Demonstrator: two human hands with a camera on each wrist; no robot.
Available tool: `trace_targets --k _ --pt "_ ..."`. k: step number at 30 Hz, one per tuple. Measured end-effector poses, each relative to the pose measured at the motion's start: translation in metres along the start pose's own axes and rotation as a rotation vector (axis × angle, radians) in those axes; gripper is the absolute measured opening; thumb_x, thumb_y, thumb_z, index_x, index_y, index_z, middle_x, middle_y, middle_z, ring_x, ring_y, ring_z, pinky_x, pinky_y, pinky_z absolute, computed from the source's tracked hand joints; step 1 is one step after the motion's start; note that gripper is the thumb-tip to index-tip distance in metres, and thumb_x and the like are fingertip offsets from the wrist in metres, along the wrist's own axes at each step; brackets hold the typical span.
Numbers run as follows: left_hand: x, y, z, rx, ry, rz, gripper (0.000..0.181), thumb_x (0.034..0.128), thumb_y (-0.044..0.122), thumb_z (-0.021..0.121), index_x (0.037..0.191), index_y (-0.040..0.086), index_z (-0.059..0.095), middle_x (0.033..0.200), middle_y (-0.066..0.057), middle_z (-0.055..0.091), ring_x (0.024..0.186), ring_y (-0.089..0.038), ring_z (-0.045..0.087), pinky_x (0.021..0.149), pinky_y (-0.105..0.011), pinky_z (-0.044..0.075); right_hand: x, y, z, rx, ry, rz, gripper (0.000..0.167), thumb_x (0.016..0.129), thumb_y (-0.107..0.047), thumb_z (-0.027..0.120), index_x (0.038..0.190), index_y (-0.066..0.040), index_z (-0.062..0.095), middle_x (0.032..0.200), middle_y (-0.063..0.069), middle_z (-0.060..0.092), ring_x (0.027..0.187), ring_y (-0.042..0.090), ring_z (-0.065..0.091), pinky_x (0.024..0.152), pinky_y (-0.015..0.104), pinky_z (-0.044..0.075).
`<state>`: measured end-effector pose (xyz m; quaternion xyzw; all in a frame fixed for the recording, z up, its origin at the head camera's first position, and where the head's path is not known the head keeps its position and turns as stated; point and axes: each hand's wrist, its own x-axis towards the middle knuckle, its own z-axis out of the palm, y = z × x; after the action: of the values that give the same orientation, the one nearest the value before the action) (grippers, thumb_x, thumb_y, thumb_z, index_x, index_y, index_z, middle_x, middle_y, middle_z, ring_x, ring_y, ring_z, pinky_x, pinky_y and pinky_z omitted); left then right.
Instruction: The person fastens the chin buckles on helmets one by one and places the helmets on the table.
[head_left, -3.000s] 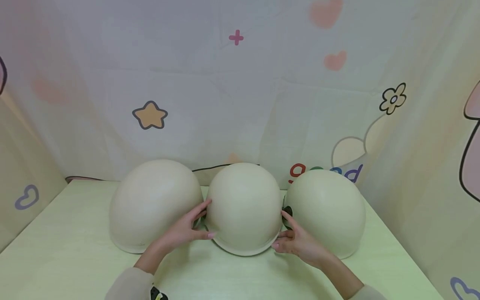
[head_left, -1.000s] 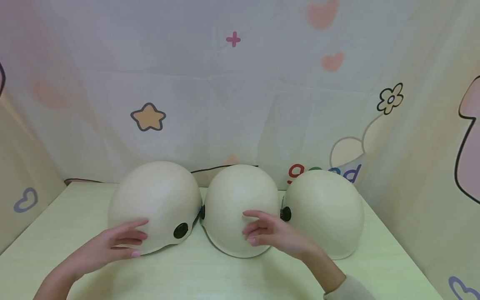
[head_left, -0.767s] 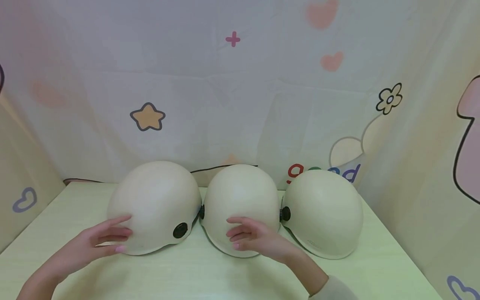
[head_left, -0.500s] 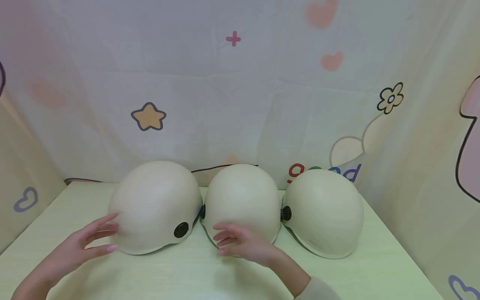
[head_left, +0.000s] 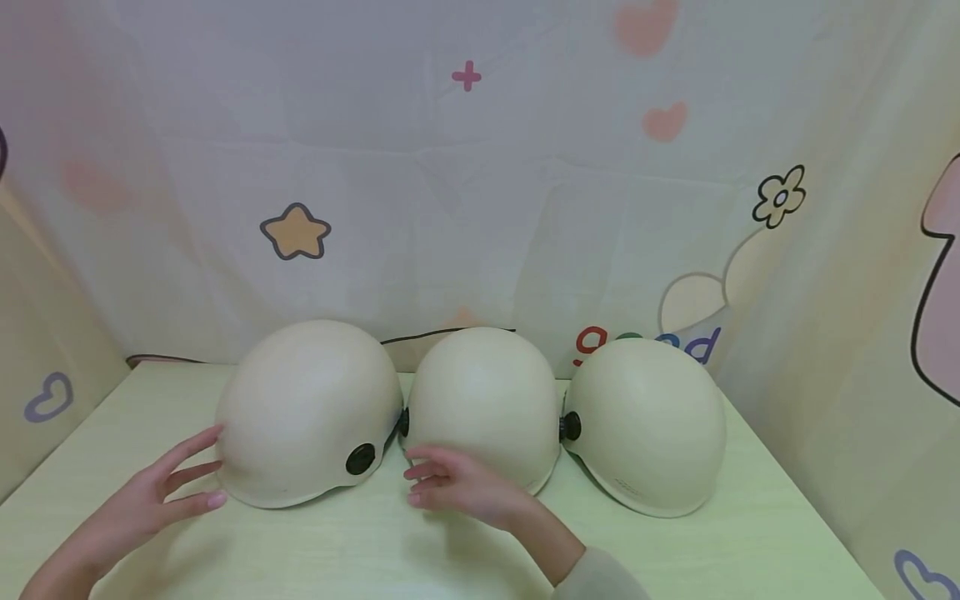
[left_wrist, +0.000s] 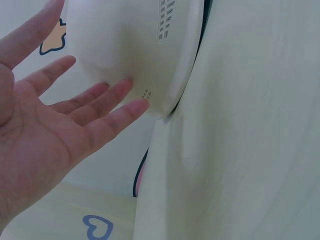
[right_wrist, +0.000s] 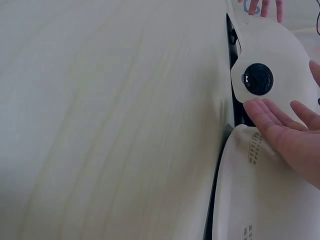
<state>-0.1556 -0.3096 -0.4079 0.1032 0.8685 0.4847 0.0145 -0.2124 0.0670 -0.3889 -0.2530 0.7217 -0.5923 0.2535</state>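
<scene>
Three cream helmets stand dome-up in a row: a left helmet (head_left: 307, 400), a middle helmet (head_left: 483, 392) and a right helmet (head_left: 648, 425). My left hand (head_left: 146, 504) is at the outer side of the left helmet, fingers spread; whether the fingertips touch it I cannot tell. In the left wrist view, that helmet (left_wrist: 125, 45) shows small vents near its rim. My right hand (head_left: 468, 487), its fingers loosely extended, holds nothing and hides the lower front of the middle helmet. From the right wrist, its fingertips appear close to the left helmet's black round disc (right_wrist: 258, 79).
The helmets stand on a pale wood-grain table (head_left: 337, 550). Behind them hangs a printed curtain (head_left: 450, 208), with more fabric at both sides. Black side pieces (head_left: 571, 427) sit in the narrow gaps between neighbouring helmets.
Both hands have left the sides of the middle helmet and moved left. The left hand is now beside the left helmet's outer side; the right has crossed before the middle one.
</scene>
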Motion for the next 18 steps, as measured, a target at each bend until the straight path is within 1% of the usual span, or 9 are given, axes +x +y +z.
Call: trace_targets --k 4,6,7,10,14,18 --pt "-0.001 0.000 0.000 -0.008 -0.001 0.002 0.074 0.0895 0.018 0.060 0.147 0.024 0.014 0.145 0.012 0.018 0.106 0.021 0.033 0.079 -0.061 0.038 0.007 0.000 0.005 0.032 0.032 -0.011 0.049 0.087 -0.005 0.060 0.132 -0.003 0.043 0.122 0.021 0.052 0.100 0.021 0.059 0.085 0.031 0.047" --pt "-0.001 0.000 0.000 -0.011 -0.004 0.001 0.074 0.0894 0.018 0.060 0.147 0.024 0.014 0.145 0.011 0.018 0.106 0.021 0.032 0.079 -0.061 0.038 0.011 0.001 0.007 0.044 0.050 -0.021 0.049 0.087 -0.007 0.062 0.132 -0.003 0.044 0.123 0.020 0.052 0.100 0.022 0.059 0.085 0.032 0.047" --pt "-0.001 0.000 0.000 -0.010 -0.004 0.002 0.074 0.0894 0.018 0.060 0.147 0.024 0.014 0.146 0.010 0.017 0.106 0.021 0.032 0.079 -0.061 0.038 0.013 0.002 0.009 0.041 0.058 -0.024 0.050 0.086 -0.008 0.062 0.132 -0.004 0.044 0.123 0.019 0.052 0.100 0.022 0.059 0.084 0.032 0.048" --pt "-0.001 -0.002 0.000 -0.002 -0.001 0.011 0.074 0.0893 0.018 0.060 0.147 0.022 0.014 0.147 0.001 0.018 0.106 0.020 0.033 0.080 -0.062 0.038 0.021 0.007 0.012 0.042 0.063 -0.039 0.052 0.085 -0.006 0.063 0.133 -0.002 0.043 0.124 0.019 0.050 0.105 0.026 0.056 0.082 0.032 0.048" --pt "-0.001 -0.003 0.000 0.006 -0.002 0.026 0.074 0.0891 0.016 0.060 0.147 0.019 0.014 0.146 -0.010 0.019 0.106 0.019 0.034 0.080 -0.061 0.038 0.030 0.011 0.016 0.007 0.067 -0.035 0.056 0.085 -0.007 0.064 0.135 -0.002 0.040 0.128 0.020 0.047 0.113 0.032 0.050 0.084 0.031 0.047" --pt "-0.001 -0.005 0.000 0.007 -0.002 0.028 0.074 0.0891 0.016 0.060 0.147 0.019 0.015 0.146 -0.014 0.020 0.106 0.019 0.033 0.080 -0.061 0.038 0.036 0.011 0.020 -0.013 0.093 -0.004 0.059 0.084 -0.009 0.065 0.136 -0.004 0.038 0.130 0.019 0.045 0.116 0.032 0.047 0.089 0.033 0.044"
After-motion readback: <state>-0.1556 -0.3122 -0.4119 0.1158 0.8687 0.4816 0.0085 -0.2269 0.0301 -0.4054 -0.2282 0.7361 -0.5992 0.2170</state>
